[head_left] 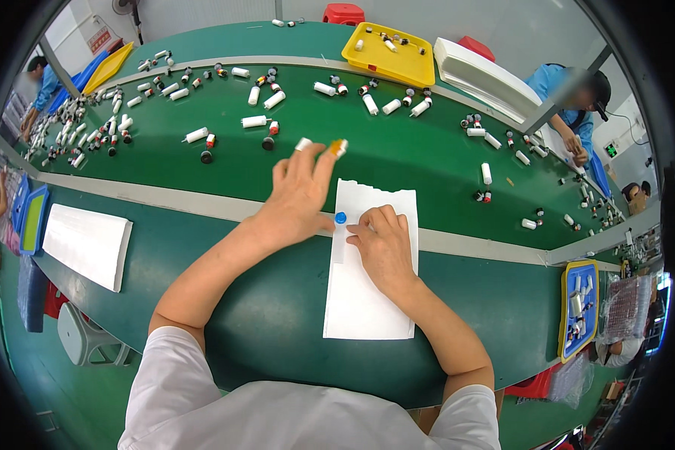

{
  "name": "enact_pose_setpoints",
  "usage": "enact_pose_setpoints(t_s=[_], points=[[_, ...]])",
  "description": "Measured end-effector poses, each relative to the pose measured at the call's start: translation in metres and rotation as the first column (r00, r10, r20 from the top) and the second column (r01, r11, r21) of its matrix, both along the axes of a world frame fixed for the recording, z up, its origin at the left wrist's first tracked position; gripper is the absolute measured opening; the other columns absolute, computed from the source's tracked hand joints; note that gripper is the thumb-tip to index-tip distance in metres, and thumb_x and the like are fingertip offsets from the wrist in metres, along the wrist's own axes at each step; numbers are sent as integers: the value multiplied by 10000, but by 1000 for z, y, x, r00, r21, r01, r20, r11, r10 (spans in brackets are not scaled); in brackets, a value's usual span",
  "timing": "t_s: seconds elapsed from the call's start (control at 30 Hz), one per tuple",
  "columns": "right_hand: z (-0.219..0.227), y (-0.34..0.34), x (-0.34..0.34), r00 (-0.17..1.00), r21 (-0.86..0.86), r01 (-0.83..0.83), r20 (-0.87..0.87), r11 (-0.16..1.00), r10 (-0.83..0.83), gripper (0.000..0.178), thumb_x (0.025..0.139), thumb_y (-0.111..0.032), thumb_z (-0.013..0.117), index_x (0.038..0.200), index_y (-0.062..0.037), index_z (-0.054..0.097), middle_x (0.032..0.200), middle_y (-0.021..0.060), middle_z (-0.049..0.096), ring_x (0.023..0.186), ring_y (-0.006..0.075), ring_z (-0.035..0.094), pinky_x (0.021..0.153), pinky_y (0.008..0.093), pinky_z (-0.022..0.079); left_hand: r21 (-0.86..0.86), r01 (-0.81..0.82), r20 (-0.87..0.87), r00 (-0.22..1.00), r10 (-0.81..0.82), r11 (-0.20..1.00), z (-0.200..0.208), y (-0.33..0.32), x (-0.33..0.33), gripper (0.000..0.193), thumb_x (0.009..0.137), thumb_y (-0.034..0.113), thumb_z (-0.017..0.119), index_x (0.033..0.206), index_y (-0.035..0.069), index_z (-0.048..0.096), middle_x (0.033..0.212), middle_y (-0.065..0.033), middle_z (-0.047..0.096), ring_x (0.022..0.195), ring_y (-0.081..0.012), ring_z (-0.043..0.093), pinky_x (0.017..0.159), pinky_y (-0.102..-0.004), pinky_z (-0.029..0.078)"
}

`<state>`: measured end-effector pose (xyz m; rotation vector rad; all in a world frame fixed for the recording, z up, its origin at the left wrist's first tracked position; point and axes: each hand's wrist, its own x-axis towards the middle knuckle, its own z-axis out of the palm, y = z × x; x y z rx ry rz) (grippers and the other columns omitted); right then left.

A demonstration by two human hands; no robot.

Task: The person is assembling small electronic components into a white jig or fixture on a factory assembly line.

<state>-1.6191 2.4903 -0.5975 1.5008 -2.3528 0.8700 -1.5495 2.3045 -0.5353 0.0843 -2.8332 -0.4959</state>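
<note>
A white sheet of paper (pixel 367 315) with a ragged far edge lies in front of me, across the bench edge and the green belt. On it is a small pale piece with a round blue top (pixel 340 217). My left hand (pixel 298 199) is raised at its left, fingers spread; two fingertips wear white and yellow coverings, and the thumb tip comes close to the piece. My right hand (pixel 385 251) rests on the sheet with curled fingers, their tips against or just beside the piece's right side. What lies between those fingers is too small to make out.
Many white cylinders (pixel 253 121) with black and red end parts lie scattered over the belt (pixel 420 161). A yellow tray (pixel 352 54) stands beyond. White folded sheets (pixel 90 240) lie left, a blue tray of parts (pixel 589 330) right. A co-worker (pixel 577 97) sits far right.
</note>
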Motion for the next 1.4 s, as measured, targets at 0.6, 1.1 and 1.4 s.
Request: enact_pose_setpoints(t_s=[0.6,1.1,1.4], points=[[-3,73,-189,645,-37,760,-79,649,-760,756,843,-176,747,1480,-213,341,1304,339,459,1146,460,509,965,530,428,213,115,-64,993,-104,970,-8,19,-8,714,847,-42,665,1456,23,299,1397,-240,433,1311,-421,419,1084,-469,342],[79,62,-18,391,-602,145,764,785,513,665,902,86,592,1447,-32,229,1127,140,563,980,195,630,873,338,530,557,337,-201,941,-271,759,-2,71,-4,645,850,-45,689,1432,25,420,1216,-90,692,1099,-178,637,934,-342,483],[72,78,-17,332,-701,217,708,680,623,616,897,24,630,1435,-33,335,1079,96,562,1000,233,600,894,392,509,751,182,-44,973,-227,635,12,89,-3,360,837,41,760,1154,32,591,1010,-41,703,936,-84,619,832,-289,479]])
